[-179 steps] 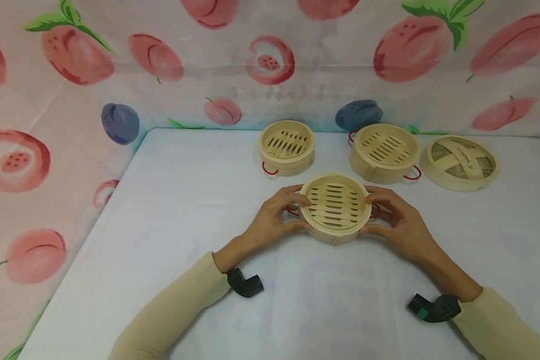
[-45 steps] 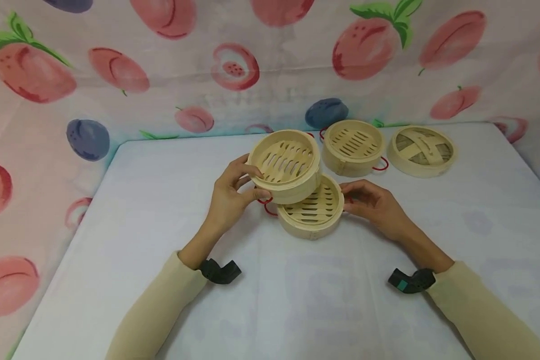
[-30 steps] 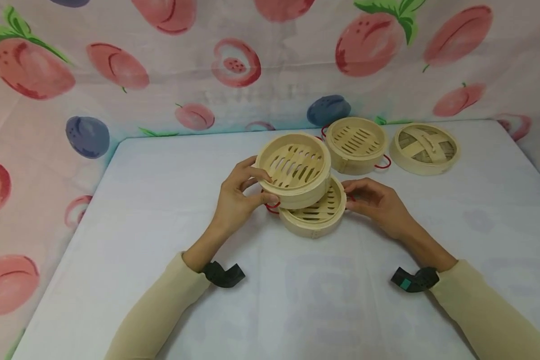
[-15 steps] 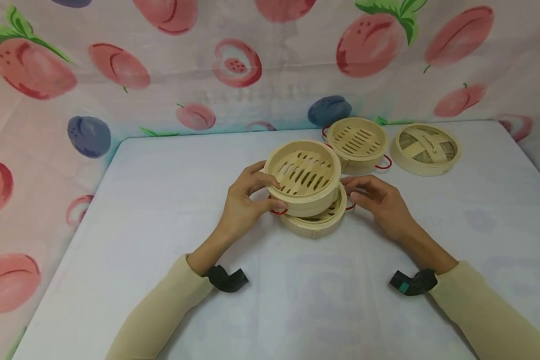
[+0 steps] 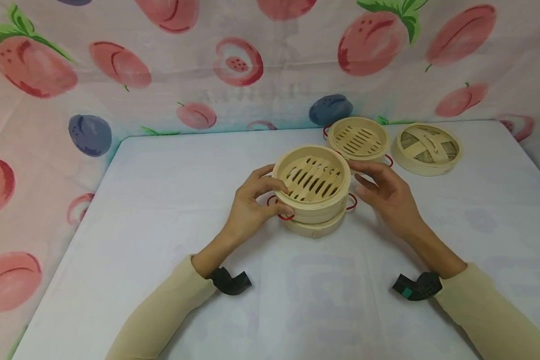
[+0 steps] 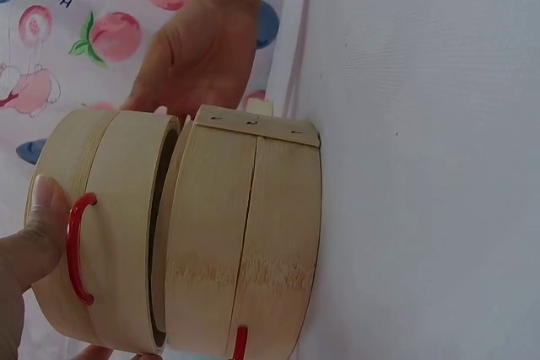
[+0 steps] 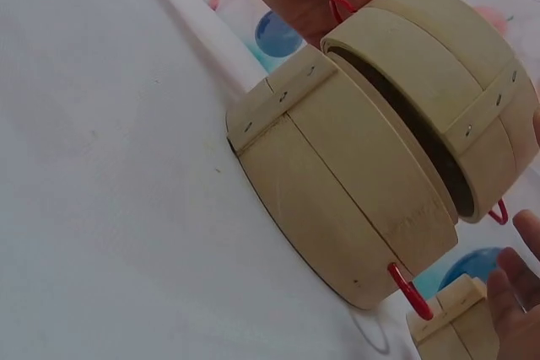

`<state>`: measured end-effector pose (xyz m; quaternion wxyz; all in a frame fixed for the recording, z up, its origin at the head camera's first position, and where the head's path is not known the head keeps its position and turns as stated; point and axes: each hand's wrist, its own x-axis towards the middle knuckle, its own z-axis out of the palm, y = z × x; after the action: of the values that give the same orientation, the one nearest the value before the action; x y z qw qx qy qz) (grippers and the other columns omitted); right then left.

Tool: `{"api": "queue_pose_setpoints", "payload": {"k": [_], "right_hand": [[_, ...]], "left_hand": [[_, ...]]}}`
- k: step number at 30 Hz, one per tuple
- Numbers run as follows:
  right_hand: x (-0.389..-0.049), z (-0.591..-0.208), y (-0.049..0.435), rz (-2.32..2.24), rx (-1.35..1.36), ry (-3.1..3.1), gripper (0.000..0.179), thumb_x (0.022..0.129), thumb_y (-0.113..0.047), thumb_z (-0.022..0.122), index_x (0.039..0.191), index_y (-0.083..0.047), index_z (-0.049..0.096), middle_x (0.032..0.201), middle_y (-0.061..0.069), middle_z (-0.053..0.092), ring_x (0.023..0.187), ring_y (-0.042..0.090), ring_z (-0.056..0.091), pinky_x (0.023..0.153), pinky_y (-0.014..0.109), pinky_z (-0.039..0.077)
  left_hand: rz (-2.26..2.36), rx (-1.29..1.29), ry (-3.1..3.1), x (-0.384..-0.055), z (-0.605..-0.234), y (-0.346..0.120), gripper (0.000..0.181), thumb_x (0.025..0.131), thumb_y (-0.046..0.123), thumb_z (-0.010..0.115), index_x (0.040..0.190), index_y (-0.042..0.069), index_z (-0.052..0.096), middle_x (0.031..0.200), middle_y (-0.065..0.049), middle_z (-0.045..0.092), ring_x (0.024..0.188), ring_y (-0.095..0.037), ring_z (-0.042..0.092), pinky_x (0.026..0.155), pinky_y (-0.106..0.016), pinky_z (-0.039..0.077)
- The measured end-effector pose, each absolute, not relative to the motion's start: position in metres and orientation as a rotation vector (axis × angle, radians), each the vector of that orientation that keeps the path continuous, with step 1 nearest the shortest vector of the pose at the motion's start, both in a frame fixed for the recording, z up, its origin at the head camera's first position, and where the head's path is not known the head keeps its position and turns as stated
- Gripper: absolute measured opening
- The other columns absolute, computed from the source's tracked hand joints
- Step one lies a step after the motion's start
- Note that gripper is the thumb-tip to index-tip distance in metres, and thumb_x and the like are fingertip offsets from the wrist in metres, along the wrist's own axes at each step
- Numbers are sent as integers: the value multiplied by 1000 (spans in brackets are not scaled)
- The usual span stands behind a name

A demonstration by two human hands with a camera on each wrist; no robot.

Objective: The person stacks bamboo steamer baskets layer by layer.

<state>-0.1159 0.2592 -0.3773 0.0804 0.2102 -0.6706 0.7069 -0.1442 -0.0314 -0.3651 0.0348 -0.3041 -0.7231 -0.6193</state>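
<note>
The word "Happy" is showing in small blue letters on the fruit-patterned cloth point(image 6: 51, 6), read sideways at the top left corner of the left wrist view, above a pale cartoon figure. Faint grey lettering is also showing on the same cloth point(image 5: 270, 92) at the middle of the back wall in the head view, but it is too washed out to read. A dim stamped mark is appearing on the side wall of the lower bamboo steamer basket point(image 7: 409, 225) in the right wrist view; its characters are too blurred to read.
</note>
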Motion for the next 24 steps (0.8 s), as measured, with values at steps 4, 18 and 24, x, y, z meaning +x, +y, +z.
{"api": "queue_pose_setpoints", "payload": {"k": [4, 18, 24], "right_hand": [[-114, -374, 257, 2138, 651, -2004, 46, 87, 19, 53, 131, 10, 46, 136, 22, 45, 134, 32, 34, 110, 43, 27], [-116, -378, 258, 2085, 733, -2070, 47, 87, 19, 54, 133, 8, 46, 139, 18, 44, 133, 28, 35, 109, 36, 30], [-117, -379, 261, 2054, 708, -2139, 47, 88, 17, 55, 133, 6, 47, 140, 15, 44, 134, 26, 34, 108, 33, 32]], "left_hand": [[-1881, -945, -2232, -144, -367, -30, 33, 66, -2, 85, 92, 4, 67, 125, -14, 52, 130, -18, 40, 93, -39, 47], [-1845, -920, -2307, -142, -367, -28, 34, 64, -1, 85, 93, 2, 67, 127, -18, 52, 132, -23, 37, 99, -42, 41], [-1806, -932, -2319, -142, -365, -27, 35, 63, -3, 85, 92, 1, 67, 124, -21, 54, 133, -28, 37, 103, -45, 36]]}}
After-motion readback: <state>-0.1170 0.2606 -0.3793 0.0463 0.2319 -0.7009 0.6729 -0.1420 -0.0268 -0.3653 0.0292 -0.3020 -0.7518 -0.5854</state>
